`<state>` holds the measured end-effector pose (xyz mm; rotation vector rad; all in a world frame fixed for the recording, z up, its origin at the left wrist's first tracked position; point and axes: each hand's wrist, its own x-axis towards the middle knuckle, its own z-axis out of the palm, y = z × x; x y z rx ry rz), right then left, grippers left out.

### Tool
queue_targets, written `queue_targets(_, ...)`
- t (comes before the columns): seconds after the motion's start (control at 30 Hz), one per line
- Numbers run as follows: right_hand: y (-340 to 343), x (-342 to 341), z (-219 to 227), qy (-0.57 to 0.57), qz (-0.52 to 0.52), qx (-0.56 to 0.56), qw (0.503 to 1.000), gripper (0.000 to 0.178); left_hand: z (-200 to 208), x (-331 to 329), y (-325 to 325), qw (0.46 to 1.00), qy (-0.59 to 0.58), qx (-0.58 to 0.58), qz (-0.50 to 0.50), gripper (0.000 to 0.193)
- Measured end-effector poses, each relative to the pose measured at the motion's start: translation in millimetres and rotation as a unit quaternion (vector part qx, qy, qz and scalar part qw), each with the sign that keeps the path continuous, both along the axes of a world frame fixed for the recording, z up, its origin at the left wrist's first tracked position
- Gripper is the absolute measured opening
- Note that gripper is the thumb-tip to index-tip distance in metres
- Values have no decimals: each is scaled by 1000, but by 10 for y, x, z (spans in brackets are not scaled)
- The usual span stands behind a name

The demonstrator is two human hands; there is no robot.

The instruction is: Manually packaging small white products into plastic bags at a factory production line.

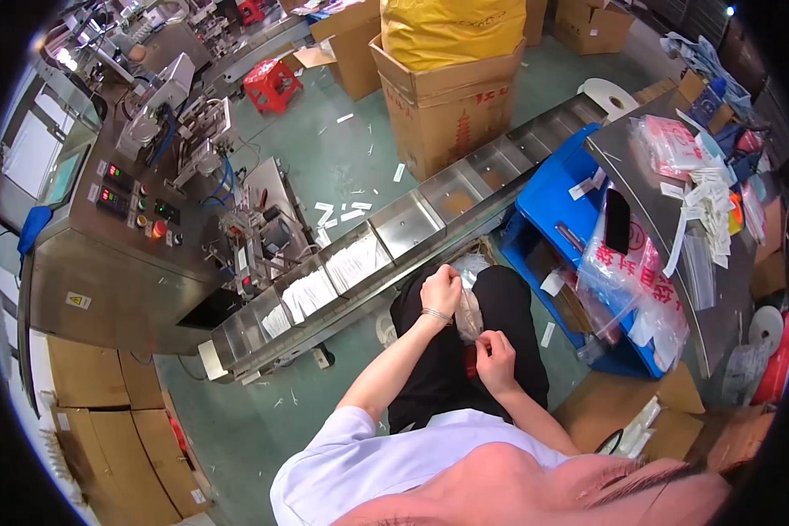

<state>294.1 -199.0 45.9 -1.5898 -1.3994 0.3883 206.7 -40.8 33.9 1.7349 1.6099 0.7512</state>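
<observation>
A translucent plastic bag rests between my thighs, pale and crumpled. My left hand, a bangle at its wrist, is closed at the upper part of the bag and appears to pinch its film. Lower down, by the bag's near end, my right hand is curled with the fingertips together; what they hold is too small to make out. Just beyond my knees runs a metal conveyor divided into compartments. Some of these hold stacks of thin white strips.
At left stands a steel machine with lit displays. A blue crate and a dark table piled with plastic packaging are to my right. Beyond the conveyor are a big carton with a yellow sack and a red stool.
</observation>
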Motion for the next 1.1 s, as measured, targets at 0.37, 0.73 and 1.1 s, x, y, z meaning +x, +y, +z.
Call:
queue_targets(0.37, 162, 7, -82, 93, -123, -21, 988, 17, 77, 89, 207, 993, 32, 76, -89, 9)
queue_targets(0.73, 282, 158, 204, 37, -37, -195, 979, 12, -29, -179, -1130, 724, -502, -457, 126, 21)
queue_targets(1.1, 396, 215, 299, -76, 53, -262, 961, 14, -140, 71, -1361, 333, -804, -485, 85, 29)
